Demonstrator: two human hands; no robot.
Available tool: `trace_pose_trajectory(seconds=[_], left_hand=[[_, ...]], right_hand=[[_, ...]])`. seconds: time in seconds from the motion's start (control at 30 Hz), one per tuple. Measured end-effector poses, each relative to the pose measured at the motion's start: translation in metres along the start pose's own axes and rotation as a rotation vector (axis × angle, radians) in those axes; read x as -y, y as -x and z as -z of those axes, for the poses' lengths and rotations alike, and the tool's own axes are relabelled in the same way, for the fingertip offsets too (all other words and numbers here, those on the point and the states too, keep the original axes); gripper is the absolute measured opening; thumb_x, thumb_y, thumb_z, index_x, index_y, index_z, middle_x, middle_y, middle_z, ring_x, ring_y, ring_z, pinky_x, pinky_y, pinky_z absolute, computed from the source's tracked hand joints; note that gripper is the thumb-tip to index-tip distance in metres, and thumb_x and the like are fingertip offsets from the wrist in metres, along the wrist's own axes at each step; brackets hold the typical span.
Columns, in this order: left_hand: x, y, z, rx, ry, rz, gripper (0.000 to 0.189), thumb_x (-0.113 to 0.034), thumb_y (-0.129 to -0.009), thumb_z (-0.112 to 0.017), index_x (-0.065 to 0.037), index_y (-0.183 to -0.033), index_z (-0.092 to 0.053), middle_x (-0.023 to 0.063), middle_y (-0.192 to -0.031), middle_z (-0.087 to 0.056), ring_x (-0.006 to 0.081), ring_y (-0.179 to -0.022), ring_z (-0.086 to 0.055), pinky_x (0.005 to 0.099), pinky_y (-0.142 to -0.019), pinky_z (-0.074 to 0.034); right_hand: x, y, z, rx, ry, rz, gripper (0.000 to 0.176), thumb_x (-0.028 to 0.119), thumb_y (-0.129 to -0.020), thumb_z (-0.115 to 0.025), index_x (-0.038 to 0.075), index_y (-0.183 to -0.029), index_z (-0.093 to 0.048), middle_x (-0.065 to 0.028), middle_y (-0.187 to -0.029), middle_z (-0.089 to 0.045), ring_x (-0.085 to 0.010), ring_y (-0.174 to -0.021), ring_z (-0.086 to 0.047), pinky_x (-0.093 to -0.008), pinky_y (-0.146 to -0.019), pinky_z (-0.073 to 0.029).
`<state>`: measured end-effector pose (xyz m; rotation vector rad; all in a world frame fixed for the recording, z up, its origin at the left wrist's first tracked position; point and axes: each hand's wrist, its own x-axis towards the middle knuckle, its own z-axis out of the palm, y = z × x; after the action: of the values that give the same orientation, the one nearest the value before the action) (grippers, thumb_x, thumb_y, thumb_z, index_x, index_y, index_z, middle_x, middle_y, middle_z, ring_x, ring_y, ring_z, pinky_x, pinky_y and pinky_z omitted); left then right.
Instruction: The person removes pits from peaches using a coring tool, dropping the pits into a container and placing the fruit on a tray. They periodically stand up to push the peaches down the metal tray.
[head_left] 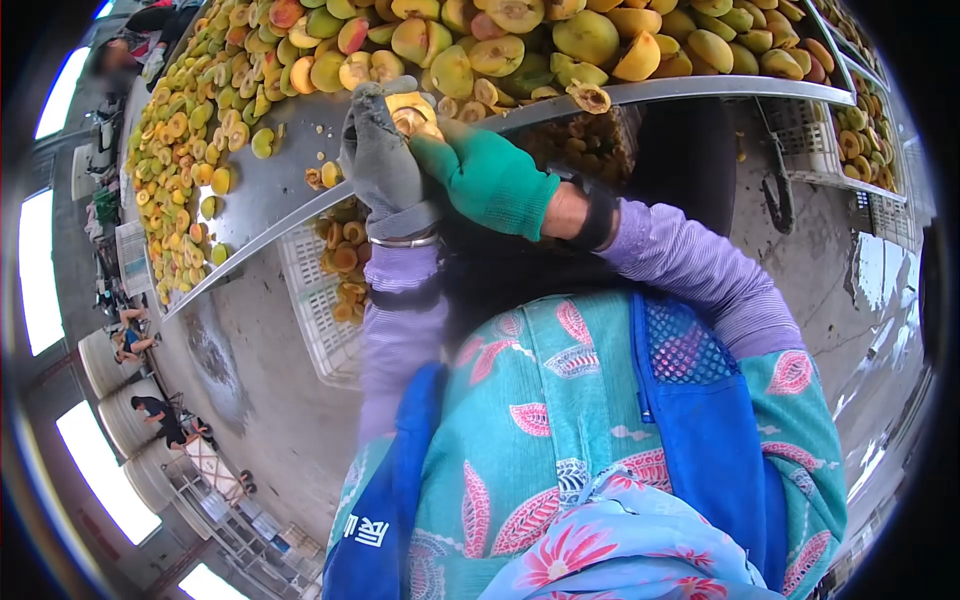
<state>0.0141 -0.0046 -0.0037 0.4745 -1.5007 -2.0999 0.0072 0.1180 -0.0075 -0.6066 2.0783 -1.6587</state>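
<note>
My left hand (384, 160), in a grey glove, is closed around a yellow peach half (412, 112) at the table's near edge. Its cut face shows a brownish hollow. My right hand (490, 178), in a green glove, presses against the same fruit from the right with its fingers curled. Whatever those fingers grip is hidden behind the glove. Just beyond both hands lies a heap of halved and whole peaches (497, 55), green, yellow and reddish, on a metal table (285, 165).
Under the table edge stands a white plastic crate (318, 310) with peach pieces in it. More crates (803, 140) with fruit are at the right. The concrete floor (270, 370) has wet patches. Other people (160, 415) sit far off at the left near large pale tubs (130, 415).
</note>
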Motion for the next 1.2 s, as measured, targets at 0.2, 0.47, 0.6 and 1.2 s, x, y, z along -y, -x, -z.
trace_pose_trajectory(seconds=[0.2, 0.47, 0.6, 1.2], left_hand=[[-0.018, -0.009, -0.014, 0.254, -0.780, -0.161, 0.023, -0.019, -0.094, -0.054, 0.000, -0.102, -0.066, 0.0082, -0.090, -0.068, 0.0175, -0.073, -0.064, 0.0271, -0.065, -0.052], [-0.042, -0.054, -0.022, 1.211, -1.077, -0.864, 0.016, -0.011, -0.088, -0.053, -0.002, -0.097, -0.064, 0.0096, -0.087, -0.067, 0.0231, -0.082, -0.066, 0.0300, -0.073, -0.053], [-0.027, 0.005, -0.032, 0.321, 0.192, 0.356, 0.021, -0.020, -0.090, -0.057, -0.001, -0.094, -0.064, 0.0072, -0.082, -0.064, 0.0156, -0.071, -0.060, 0.0279, -0.063, -0.050], [0.014, -0.160, 0.057, 0.150, -1.817, -0.425, 0.033, -0.026, -0.078, -0.069, -0.002, -0.101, -0.063, 0.0175, -0.107, -0.062, 0.0352, -0.091, -0.062, 0.0388, -0.078, -0.051]], right_hand=[[0.018, 0.011, 0.010, 0.242, -0.526, -0.415, 0.049, 0.048, -0.097, -0.037, 0.003, -0.099, -0.057, -0.0130, -0.062, -0.055, -0.0290, -0.056, -0.061, -0.0437, -0.053, -0.049], [-0.006, 0.010, -0.007, 0.841, -1.937, -0.252, 0.042, 0.057, -0.096, -0.038, 0.019, -0.083, -0.050, 0.0079, -0.057, -0.038, -0.0078, -0.047, -0.037, -0.0242, -0.048, -0.032], [-0.001, 0.007, 0.015, 0.860, -1.606, -0.346, 0.042, 0.055, -0.097, -0.038, 0.017, -0.083, -0.050, 0.0097, -0.057, -0.038, -0.0066, -0.046, -0.036, -0.0244, -0.045, -0.030], [0.005, 0.023, 0.044, 0.376, -0.976, -0.683, 0.037, 0.050, -0.095, -0.045, 0.015, -0.084, -0.049, 0.0022, -0.060, -0.045, -0.0083, -0.045, -0.044, -0.0225, -0.036, -0.033]])
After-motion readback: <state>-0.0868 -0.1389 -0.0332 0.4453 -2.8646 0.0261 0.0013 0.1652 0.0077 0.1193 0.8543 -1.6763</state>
